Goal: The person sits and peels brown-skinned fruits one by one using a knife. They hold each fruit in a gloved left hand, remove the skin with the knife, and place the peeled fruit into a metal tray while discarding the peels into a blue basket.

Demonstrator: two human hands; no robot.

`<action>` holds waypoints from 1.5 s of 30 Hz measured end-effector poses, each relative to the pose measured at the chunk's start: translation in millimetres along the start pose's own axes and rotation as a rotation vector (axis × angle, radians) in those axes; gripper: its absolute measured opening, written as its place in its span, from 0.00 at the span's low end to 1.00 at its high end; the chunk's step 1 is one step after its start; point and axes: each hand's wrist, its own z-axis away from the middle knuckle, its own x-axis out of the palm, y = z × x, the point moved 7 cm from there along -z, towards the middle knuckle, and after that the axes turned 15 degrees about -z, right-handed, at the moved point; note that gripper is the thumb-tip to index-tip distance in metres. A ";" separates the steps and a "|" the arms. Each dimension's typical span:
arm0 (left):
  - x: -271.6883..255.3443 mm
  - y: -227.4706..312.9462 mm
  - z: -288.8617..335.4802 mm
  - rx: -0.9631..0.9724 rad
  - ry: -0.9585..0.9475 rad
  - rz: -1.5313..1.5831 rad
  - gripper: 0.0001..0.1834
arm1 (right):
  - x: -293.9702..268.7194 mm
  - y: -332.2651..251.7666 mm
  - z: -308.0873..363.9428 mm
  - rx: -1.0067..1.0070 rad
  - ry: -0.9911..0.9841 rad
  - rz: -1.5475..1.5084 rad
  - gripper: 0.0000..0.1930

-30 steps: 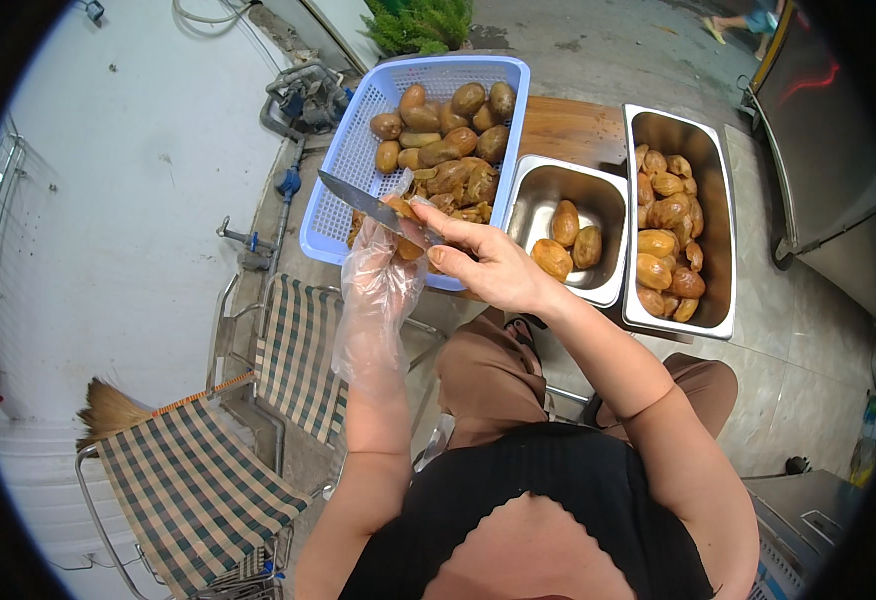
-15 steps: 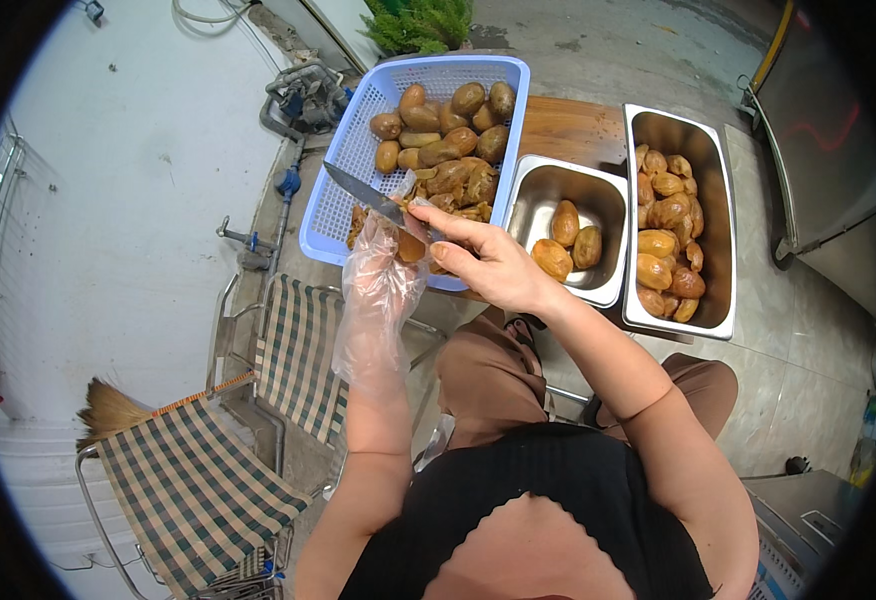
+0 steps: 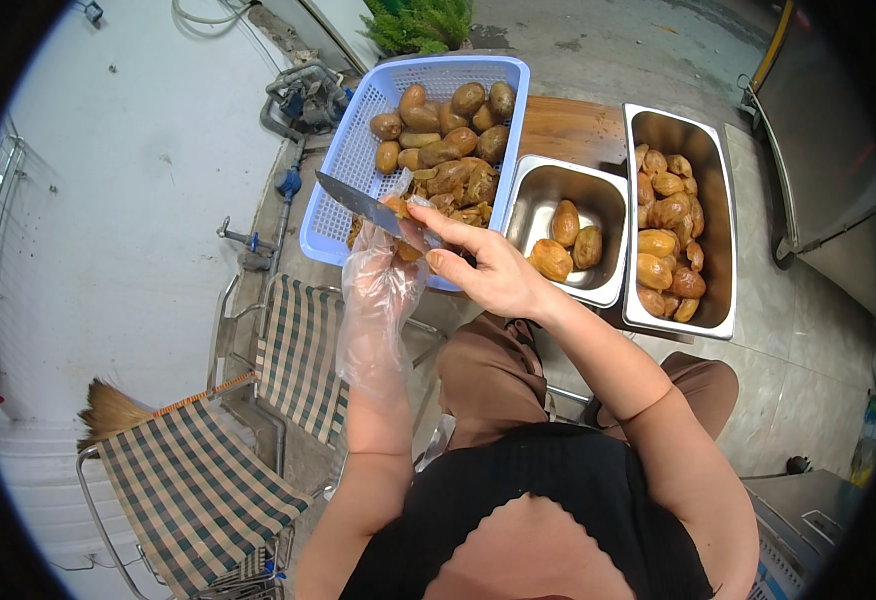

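Note:
My left hand (image 3: 380, 278), in a clear plastic glove, grips a brown oval fruit (image 3: 410, 250) over the near edge of a blue plastic basket (image 3: 520, 100). My right hand (image 3: 498, 268) is bare and closed around a knife, its blade (image 3: 356, 202) pointing up and left across the held fruit. Fingers and blade hide much of that fruit. Whole brown fruits (image 3: 453, 120) fill the basket's far part, with a heap of brown peelings (image 3: 468, 182) nearer to me. Just right of my right hand, a small steel pan (image 3: 550, 185) contains three smooth peeled-looking fruits (image 3: 566, 222).
A long steel pan (image 3: 716, 190) with several similar fruits stands at the right of the wooden table (image 3: 573, 128). Checked folding chairs (image 3: 198, 490) and a straw broom (image 3: 113, 412) are at my left, beside wall pipes (image 3: 288, 180). Steel cabinet (image 3: 828, 140) at far right.
The knife blade has shifted slightly left and tilted, showing more of its flat face. My right hand has moved slightly with it. Both hands keep their hold; pans and basket look the same.

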 end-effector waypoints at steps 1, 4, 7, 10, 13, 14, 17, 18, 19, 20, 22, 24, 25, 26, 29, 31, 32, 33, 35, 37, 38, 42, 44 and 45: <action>-0.1 0.9 0.8 -0.002 0.000 0.013 0.23 | 1.8 0.0 -0.4 0.034 -0.023 -0.032 0.27; 3.4 3.4 2.5 -0.009 0.009 0.065 0.23 | 4.3 -3.4 -0.8 0.074 -0.052 -0.103 0.26; 12.4 6.2 2.7 -0.031 0.082 0.103 0.21 | 3.4 -0.7 0.4 0.076 -0.015 -0.228 0.25; 7.6 5.0 1.3 -0.086 0.134 0.099 0.21 | 4.7 3.9 2.9 0.219 0.003 -0.469 0.24; 10.3 4.9 -0.1 -0.132 0.018 0.156 0.22 | 1.5 2.5 5.2 0.294 0.017 -0.511 0.23; 11.3 6.3 -1.4 -0.132 0.027 0.169 0.23 | 0.6 1.9 5.3 0.305 0.013 -0.519 0.23; 10.1 7.3 -2.6 -0.156 0.044 0.168 0.24 | -1.4 0.6 5.7 0.316 -0.007 -0.509 0.23; 9.2 7.4 -2.8 -0.168 0.049 0.160 0.24 | -2.0 0.1 6.0 0.315 -0.016 -0.501 0.24; 11.0 7.4 -4.2 -0.177 0.018 0.155 0.24 | -3.6 0.2 7.1 0.327 -0.024 -0.513 0.24; 13.0 7.6 -6.0 -0.187 -0.012 0.150 0.24 | -5.6 0.1 8.6 0.340 -0.032 -0.525 0.25; 14.8 8.3 -7.4 -0.184 -0.020 0.120 0.24 | -6.3 -0.9 9.3 0.320 -0.030 -0.507 0.25; 14.9 10.3 -8.1 -0.159 0.025 0.070 0.25 | -2.2 -3.9 9.1 0.229 -0.026 -0.404 0.26; 13.8 10.4 -8.2 -0.161 0.050 0.034 0.26 | 0.1 -5.8 8.9 0.170 -0.030 -0.331 0.26; 12.7 10.4 -8.3 -0.162 0.075 -0.003 0.26 | 3.1 -6.8 9.2 0.082 -0.050 -0.215 0.27; 18.9 13.7 -10.7 -0.093 0.142 -0.153 0.34 | 8.3 -12.6 10.0 0.035 -0.103 -0.109 0.29; 17.9 13.6 -11.9 -0.088 0.098 -0.159 0.33 | 10.0 -15.8 9.7 -0.029 -0.069 -0.093 0.29; 16.5 13.3 -12.1 -0.087 0.111 -0.162 0.33 | 10.3 -15.8 9.5 -0.022 -0.073 -0.099 0.28; 15.3 12.9 -12.3 -0.086 0.124 -0.164 0.33 | 10.5 -16.2 9.1 -0.015 -0.078 -0.104 0.28; 15.3 11.3 -13.7 -0.087 0.111 -0.155 0.33 | 10.3 -15.9 9.1 -0.016 -0.077 -0.102 0.28; 16.6 10.5 -14.8 -0.088 0.061 -0.134 0.32 | 10.8 -14.2 9.1 -0.033 -0.068 -0.090 0.27; 17.4 10.5 -15.5 -0.087 0.012 -0.140 0.32 | 11.1 -14.1 9.1 -0.020 -0.072 -0.104 0.27; 21.5 9.7 -14.3 -0.104 -0.068 -0.146 0.33 | 9.7 -14.6 9.7 -0.020 -0.071 -0.097 0.26; 21.7 11.9 -12.8 -0.095 -0.069 -0.175 0.32 | 10.8 -12.6 10.0 0.034 -0.072 -0.185 0.26; 19.9 13.3 -12.3 -0.079 -0.081 -0.204 0.32 | 12.3 -10.8 10.8 0.102 -0.074 -0.290 0.25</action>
